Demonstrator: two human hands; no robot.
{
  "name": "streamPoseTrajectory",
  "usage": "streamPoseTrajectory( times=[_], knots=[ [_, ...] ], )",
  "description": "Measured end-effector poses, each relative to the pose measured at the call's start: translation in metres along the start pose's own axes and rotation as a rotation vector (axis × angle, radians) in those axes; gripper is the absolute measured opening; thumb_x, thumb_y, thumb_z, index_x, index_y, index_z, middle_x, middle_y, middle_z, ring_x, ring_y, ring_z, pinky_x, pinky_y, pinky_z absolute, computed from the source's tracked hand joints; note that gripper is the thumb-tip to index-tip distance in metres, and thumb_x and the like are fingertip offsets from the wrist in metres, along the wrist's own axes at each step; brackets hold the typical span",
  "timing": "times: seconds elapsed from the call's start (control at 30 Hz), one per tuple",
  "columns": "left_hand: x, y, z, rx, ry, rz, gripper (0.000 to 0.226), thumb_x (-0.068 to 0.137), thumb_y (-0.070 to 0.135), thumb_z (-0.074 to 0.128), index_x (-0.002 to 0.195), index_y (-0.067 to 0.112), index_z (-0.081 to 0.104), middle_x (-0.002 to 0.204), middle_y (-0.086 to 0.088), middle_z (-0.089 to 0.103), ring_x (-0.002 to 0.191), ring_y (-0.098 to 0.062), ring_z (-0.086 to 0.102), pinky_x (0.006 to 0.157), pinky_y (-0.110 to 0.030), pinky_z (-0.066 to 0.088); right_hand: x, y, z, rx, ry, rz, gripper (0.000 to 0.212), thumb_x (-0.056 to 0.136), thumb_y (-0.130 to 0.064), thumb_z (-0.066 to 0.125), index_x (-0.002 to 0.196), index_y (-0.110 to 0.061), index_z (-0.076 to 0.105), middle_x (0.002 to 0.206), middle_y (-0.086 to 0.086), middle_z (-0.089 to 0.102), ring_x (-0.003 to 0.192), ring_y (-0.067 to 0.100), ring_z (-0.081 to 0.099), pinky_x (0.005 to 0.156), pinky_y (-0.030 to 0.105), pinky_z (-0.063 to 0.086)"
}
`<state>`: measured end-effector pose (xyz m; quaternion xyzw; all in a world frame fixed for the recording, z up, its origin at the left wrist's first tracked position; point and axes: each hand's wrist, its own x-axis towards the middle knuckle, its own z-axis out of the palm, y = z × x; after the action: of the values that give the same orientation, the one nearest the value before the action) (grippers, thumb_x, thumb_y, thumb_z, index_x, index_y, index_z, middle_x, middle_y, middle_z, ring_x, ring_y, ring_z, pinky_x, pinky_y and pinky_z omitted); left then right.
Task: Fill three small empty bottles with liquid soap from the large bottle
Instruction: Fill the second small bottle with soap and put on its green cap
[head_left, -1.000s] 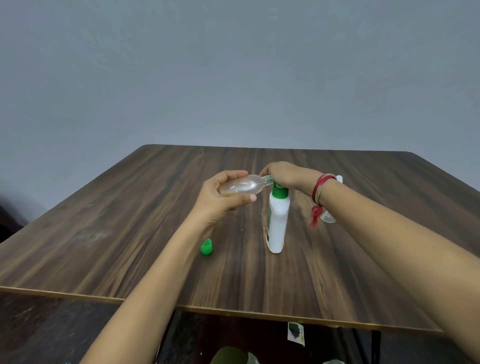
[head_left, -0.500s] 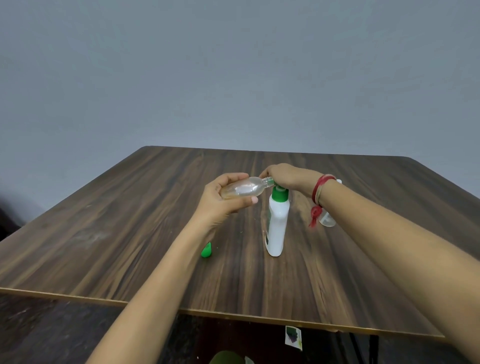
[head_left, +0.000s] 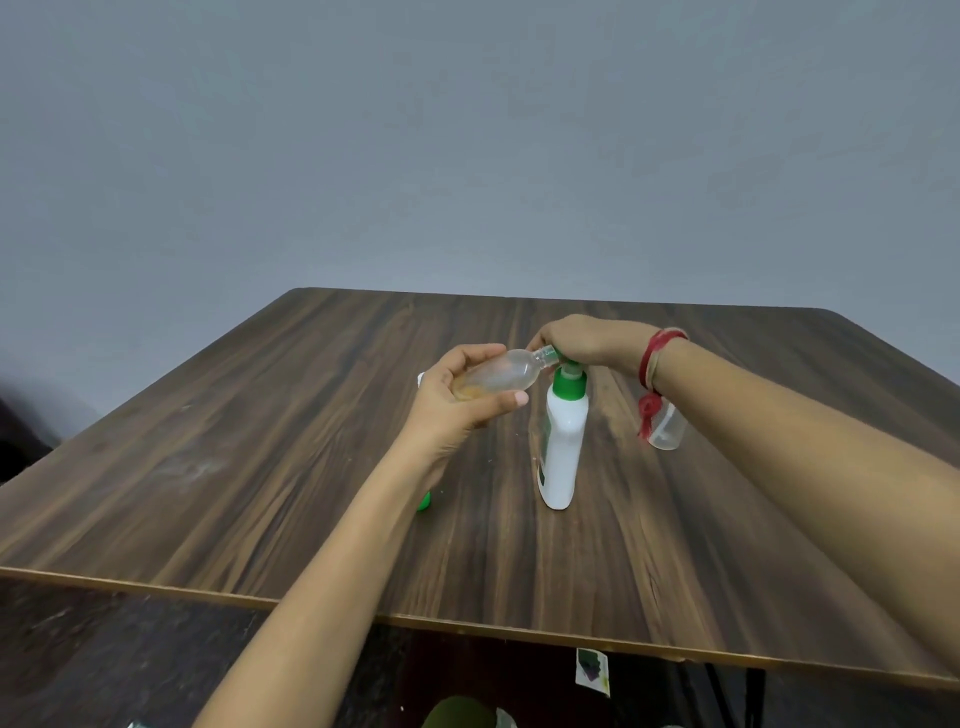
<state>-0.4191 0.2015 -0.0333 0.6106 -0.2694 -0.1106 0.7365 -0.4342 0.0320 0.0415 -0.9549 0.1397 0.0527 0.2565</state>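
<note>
A large white soap bottle (head_left: 561, 447) with a green pump top stands upright mid-table. My right hand (head_left: 587, 340) rests closed over the pump head. My left hand (head_left: 457, 400) holds a small clear bottle (head_left: 498, 376) nearly on its side, mouth against the pump's nozzle; a little amber liquid lies inside it. A second small clear bottle (head_left: 667, 428) stands behind my right wrist, partly hidden. A small white object (head_left: 421, 379) peeks out behind my left hand. A green cap (head_left: 424, 501) lies on the table, half hidden by my left forearm.
The dark wood table (head_left: 234, 457) ends at a light front edge close to me. A grey wall stands behind it. A red thread band (head_left: 652, 364) circles my right wrist. A paper scrap (head_left: 592, 670) and a green object (head_left: 457, 714) lie on the floor below.
The view has shifted slightly and my left forearm now covers more of the green cap. Both hands stay at the pump and the small bottle.
</note>
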Motion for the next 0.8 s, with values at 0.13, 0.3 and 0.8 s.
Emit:
streamPoseTrajectory(
  times=[0.13, 0.3, 0.8],
  knots=[
    [0.0005, -0.0044, -0.0021, 0.019, -0.006, -0.008, 0.052, 0.063, 0.012, 0.087, 0.110, 0.023, 0.066, 0.115, -0.002, 0.063, 0.091, -0.011, 0.059, 0.058, -0.015, 0.047, -0.0006, 0.0022, 0.0067, -0.013, 0.008, 0.008, 0.038, 0.092, 0.009, 0.033, 0.123, 0.008, 0.055, 0.125, 0.025, 0.058, 0.089, 0.019, 0.045, 0.058, 0.021, 0.036],
    [0.0006, 0.0008, 0.0007, -0.004, -0.004, -0.001, 0.055, 0.059, 0.017, 0.084, 0.110, 0.021, 0.065, 0.108, 0.004, 0.066, 0.083, -0.006, 0.059, 0.056, -0.016, 0.046, 0.0040, -0.0012, -0.0004, -0.085, 0.003, -0.001, 0.038, 0.090, 0.008, 0.033, 0.122, 0.015, 0.052, 0.126, 0.033, 0.053, 0.081, 0.020, 0.040, 0.052, 0.020, 0.030],
    [-0.0039, -0.0046, 0.0030, -0.006, 0.011, -0.011, 0.056, 0.057, 0.022, 0.085, 0.109, 0.025, 0.065, 0.120, -0.003, 0.061, 0.092, -0.011, 0.058, 0.058, -0.016, 0.047, 0.0023, -0.0009, 0.0013, -0.053, 0.001, 0.019, 0.043, 0.084, 0.009, 0.033, 0.125, 0.016, 0.047, 0.128, 0.038, 0.046, 0.063, 0.017, 0.038, 0.055, 0.023, 0.029]
  ],
)
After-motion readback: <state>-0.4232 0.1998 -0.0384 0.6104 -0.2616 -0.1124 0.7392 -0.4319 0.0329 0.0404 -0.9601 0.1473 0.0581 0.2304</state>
